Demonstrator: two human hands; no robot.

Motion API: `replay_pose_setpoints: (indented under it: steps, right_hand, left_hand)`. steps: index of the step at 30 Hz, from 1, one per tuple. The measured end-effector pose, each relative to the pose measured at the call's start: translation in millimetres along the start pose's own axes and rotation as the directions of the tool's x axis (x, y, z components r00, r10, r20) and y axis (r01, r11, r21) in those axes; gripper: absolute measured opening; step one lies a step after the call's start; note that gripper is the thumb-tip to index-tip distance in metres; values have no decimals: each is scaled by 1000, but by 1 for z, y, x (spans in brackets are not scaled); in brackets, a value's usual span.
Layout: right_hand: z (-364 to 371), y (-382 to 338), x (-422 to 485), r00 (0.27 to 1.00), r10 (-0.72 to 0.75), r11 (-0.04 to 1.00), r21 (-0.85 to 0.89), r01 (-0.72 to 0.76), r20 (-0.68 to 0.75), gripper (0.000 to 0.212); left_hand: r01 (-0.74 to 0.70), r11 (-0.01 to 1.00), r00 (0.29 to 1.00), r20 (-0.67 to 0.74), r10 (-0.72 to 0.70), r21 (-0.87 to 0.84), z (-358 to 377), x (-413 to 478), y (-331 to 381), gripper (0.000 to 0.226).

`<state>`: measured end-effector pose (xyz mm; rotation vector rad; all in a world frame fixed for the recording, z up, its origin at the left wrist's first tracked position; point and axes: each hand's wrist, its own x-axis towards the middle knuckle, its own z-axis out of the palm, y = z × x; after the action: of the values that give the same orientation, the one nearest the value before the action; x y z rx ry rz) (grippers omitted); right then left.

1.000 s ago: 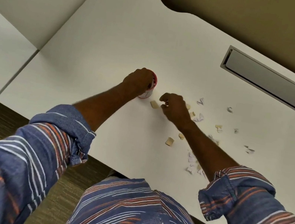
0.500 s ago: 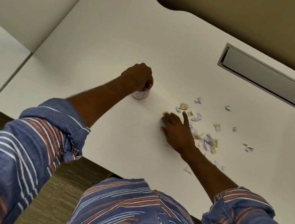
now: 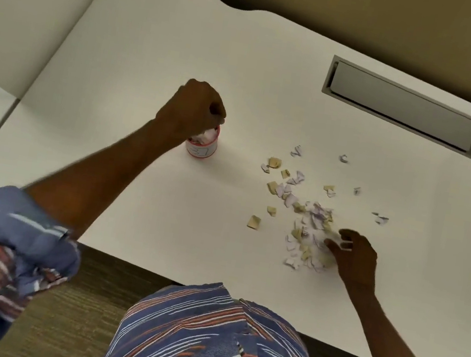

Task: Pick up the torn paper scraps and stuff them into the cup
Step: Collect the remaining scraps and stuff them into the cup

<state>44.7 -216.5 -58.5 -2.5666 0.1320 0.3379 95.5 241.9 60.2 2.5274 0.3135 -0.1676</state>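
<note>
Small upright white cup point(image 3: 202, 148) with red rim, stuffed with paper, white and tan scraps point(image 3: 311, 222) heaped rightward

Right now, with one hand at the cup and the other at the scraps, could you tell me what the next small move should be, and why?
Probably close the right hand on a pinch of the paper scraps: its fingers are spread at the edge of the thickest heap, seemingly holding nothing yet. The left hand is bunched over the cup, where white paper already shows at the rim.

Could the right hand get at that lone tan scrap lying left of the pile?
Probably yes: the right hand rests at the pile, and only bare table separates it from the tan scrap.
</note>
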Motion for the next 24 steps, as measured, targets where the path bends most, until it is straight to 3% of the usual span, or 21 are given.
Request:
replay_pose_setpoints:
  steps: [2, 5, 7, 10, 15, 18, 20, 22, 24]
  right_hand:
    - [-3, 13, -9, 991, 99, 995, -20, -97, 91, 58]
    - [7, 17, -26, 973, 118, 993, -22, -116, 199, 74]
    - [17, 11, -31, 975, 97, 994, 23, -104, 202, 79]
    - [31, -6, -27, 988, 68, 991, 103, -83, 137, 69]
    - [34, -35, -3, 995, -88, 975, 198, 96, -49, 40]
    - [25, -36, 12, 986, -137, 962, 223, 156, -100, 44]
    - [21, -31, 20, 981, -187, 975, 115, 192, -48, 63]
    - [20, -28, 25, 969, -222, 973, -43, 228, 110, 88]
    - [26, -29, 23, 930, -308, 925, -166, 342, 203, 91]
  left_hand:
    - [-23, 988, 1000, -2, 23, -155, 14, -19, 14, 10]
    - [-43, 964, 982, 168, 90, -262, 69, -46, 32, 12]
    - [-21, 971, 947, 306, 96, -239, 116, -59, 40, 27]
    - [50, 991, 894, 448, 12, -126, 176, -75, 46, 51]
    - [124, 974, 911, 411, -35, -191, 222, -86, 55, 56]
    - [82, 978, 934, 358, -9, -190, 230, -81, 63, 45]
    - [52, 977, 950, 313, 15, -206, 231, -77, 69, 46]
    - [30, 973, 961, 276, 35, -231, 230, -70, 77, 55]
    - [-2, 982, 962, 267, 53, -189, 229, -61, 85, 73]
